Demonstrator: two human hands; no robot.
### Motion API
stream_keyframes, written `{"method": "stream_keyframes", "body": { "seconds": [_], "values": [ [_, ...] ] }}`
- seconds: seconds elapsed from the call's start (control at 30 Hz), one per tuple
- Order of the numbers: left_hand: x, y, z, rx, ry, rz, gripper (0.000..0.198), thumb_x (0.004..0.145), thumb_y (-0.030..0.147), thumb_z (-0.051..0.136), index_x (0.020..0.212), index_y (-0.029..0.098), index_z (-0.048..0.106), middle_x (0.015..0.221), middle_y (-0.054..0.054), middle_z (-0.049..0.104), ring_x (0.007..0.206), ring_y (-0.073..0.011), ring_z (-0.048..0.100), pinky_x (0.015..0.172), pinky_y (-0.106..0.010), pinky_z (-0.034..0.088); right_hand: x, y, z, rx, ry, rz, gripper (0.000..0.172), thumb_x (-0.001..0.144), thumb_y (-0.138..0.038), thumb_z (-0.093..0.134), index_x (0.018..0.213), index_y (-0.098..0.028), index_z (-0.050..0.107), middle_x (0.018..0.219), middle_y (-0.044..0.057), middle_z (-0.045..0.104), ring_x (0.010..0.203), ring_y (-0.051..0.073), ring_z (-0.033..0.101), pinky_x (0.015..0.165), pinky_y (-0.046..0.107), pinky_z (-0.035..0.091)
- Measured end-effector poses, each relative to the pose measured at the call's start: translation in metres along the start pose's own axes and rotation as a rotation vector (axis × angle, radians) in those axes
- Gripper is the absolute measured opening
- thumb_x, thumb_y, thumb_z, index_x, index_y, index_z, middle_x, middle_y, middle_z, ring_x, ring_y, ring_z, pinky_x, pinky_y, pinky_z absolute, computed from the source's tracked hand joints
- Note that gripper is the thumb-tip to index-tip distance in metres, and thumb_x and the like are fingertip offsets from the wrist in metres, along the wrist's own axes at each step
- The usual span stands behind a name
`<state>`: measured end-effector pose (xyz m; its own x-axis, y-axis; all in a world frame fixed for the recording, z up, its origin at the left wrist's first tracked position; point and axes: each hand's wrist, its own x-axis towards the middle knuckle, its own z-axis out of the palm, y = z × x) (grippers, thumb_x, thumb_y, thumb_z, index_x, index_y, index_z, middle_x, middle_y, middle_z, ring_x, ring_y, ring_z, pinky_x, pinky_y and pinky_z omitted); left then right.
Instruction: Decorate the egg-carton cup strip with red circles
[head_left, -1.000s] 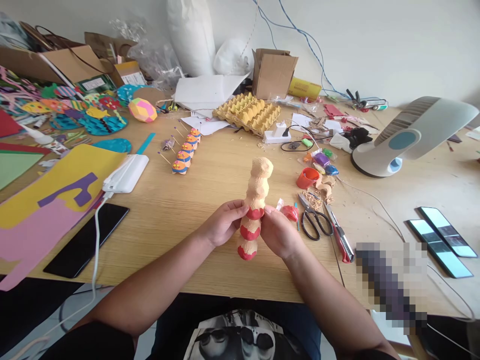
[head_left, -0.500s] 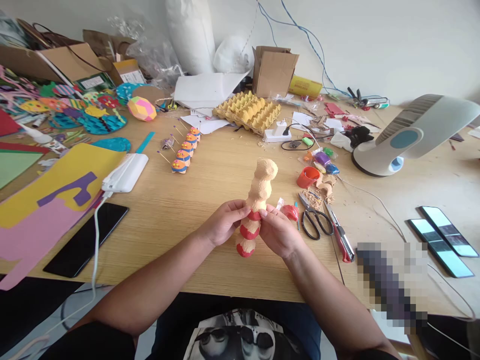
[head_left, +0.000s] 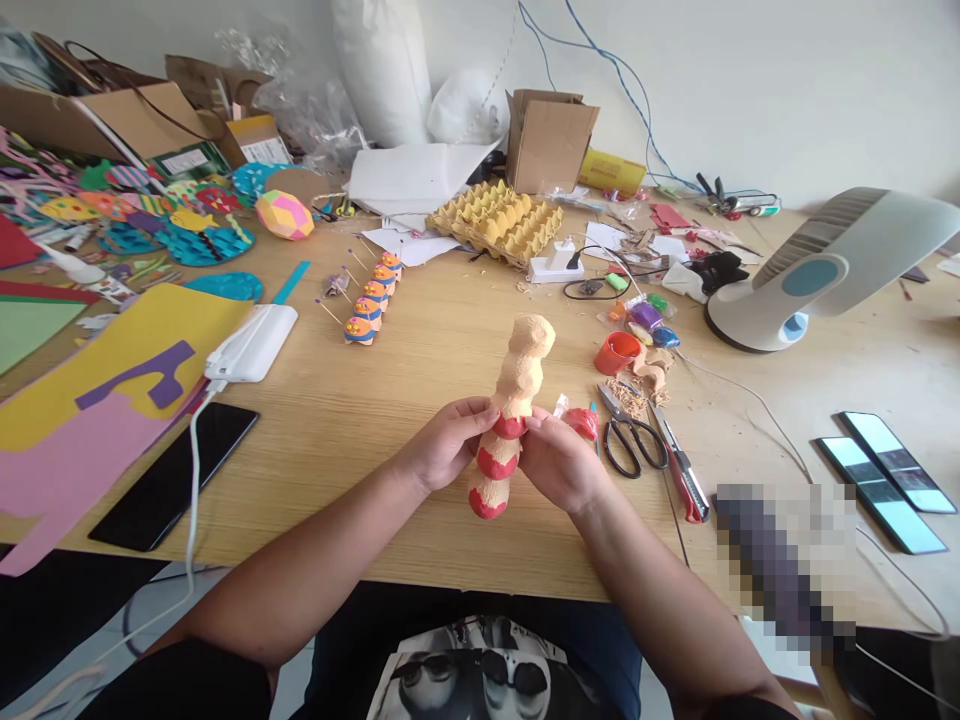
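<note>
Between my hands is a strip of egg carton (head_left: 519, 375), pale orange with several rounded cups in a row. Red clay covers parts of the cups at its near end. My left hand (head_left: 451, 443) grips the left edge near the middle, thumb on top. On the opposite edge, my right hand (head_left: 561, 462) has its thumb against the red patch on the middle cup. Beyond my right hand lies a bag of red clay (head_left: 580, 422), with black-handled scissors (head_left: 628, 440) next to it. A finished-looking caterpillar (head_left: 373, 300) of orange and blue cups with pins stands farther left.
A red cup (head_left: 618, 353), clay packets (head_left: 645, 316) and a utility knife (head_left: 684, 470) lie to the right, before a white fan (head_left: 817, 270). A yellow egg tray (head_left: 495, 225) sits at the back. On the left are a power bank (head_left: 251, 345), phone (head_left: 176, 480) and coloured sheets (head_left: 52, 420).
The near end of the carton strip has tilted slightly left, and my right thumb has shifted a little on the red patch. Both hands keep their hold.
</note>
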<state>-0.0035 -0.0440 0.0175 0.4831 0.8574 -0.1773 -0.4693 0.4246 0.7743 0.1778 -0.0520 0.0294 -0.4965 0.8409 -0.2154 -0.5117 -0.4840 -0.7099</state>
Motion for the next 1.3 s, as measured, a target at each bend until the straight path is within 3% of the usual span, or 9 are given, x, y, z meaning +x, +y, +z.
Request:
{"method": "stream_keyframes", "body": {
  "seconds": [0.17, 0.47, 0.83, 1.07, 1.3],
  "values": [
    [0.0001, 0.0013, 0.0023, -0.031, 0.033, -0.004, 0.034, 0.079, 0.045, 0.085, 0.085, 0.013, 0.076, 0.073, -0.006, 0.070, 0.065, -0.0143, 0.062, 0.062, -0.025, 0.048, 0.0013, 0.0010, -0.0005, -0.019, 0.010, -0.011, 0.027, 0.078, -0.042, 0.086, 0.086, -0.018, 0.076, 0.081, 0.003, 0.071, 0.075, 0.016, 0.060, 0.077, 0.031, 0.047],
    [-0.0003, 0.0009, 0.0023, 0.023, 0.032, -0.002, 0.034, 0.079, 0.046, 0.085, 0.083, 0.013, 0.076, 0.075, -0.007, 0.070, 0.067, -0.0155, 0.062, 0.063, -0.027, 0.046, 0.0033, 0.0028, -0.0013, -0.015, 0.024, -0.014, 0.030, 0.072, -0.043, 0.092, 0.079, -0.018, 0.076, 0.077, 0.002, 0.071, 0.073, 0.016, 0.060, 0.077, 0.031, 0.048],
    [-0.0012, 0.0009, 0.0030, 0.008, 0.026, 0.000, 0.035, 0.080, 0.046, 0.084, 0.086, 0.013, 0.076, 0.075, -0.008, 0.072, 0.066, -0.0161, 0.065, 0.063, -0.027, 0.049, 0.0003, 0.0008, 0.0016, 0.002, 0.023, -0.013, 0.032, 0.075, -0.047, 0.088, 0.086, -0.019, 0.077, 0.081, 0.002, 0.072, 0.076, 0.017, 0.061, 0.075, 0.030, 0.048],
    [-0.0009, 0.0037, 0.0060, 0.015, 0.111, 0.075, 0.034, 0.078, 0.045, 0.086, 0.088, 0.013, 0.079, 0.074, -0.006, 0.071, 0.065, -0.0142, 0.062, 0.061, -0.025, 0.048, 0.0014, 0.0004, 0.0073, -0.128, 0.091, -0.079, 0.038, 0.071, -0.045, 0.092, 0.094, -0.020, 0.076, 0.089, 0.003, 0.075, 0.084, 0.018, 0.065, 0.084, 0.033, 0.050],
    [-0.0001, 0.0050, 0.0101, 0.139, 0.147, 0.151, 0.035, 0.075, 0.045, 0.088, 0.089, 0.013, 0.081, 0.083, -0.009, 0.076, 0.076, -0.0188, 0.069, 0.072, -0.030, 0.055, 0.0028, 0.0021, 0.0054, -0.115, 0.113, -0.083, 0.034, 0.072, -0.041, 0.091, 0.091, -0.020, 0.073, 0.088, 0.003, 0.073, 0.081, 0.017, 0.062, 0.081, 0.032, 0.047]
  ]
}}
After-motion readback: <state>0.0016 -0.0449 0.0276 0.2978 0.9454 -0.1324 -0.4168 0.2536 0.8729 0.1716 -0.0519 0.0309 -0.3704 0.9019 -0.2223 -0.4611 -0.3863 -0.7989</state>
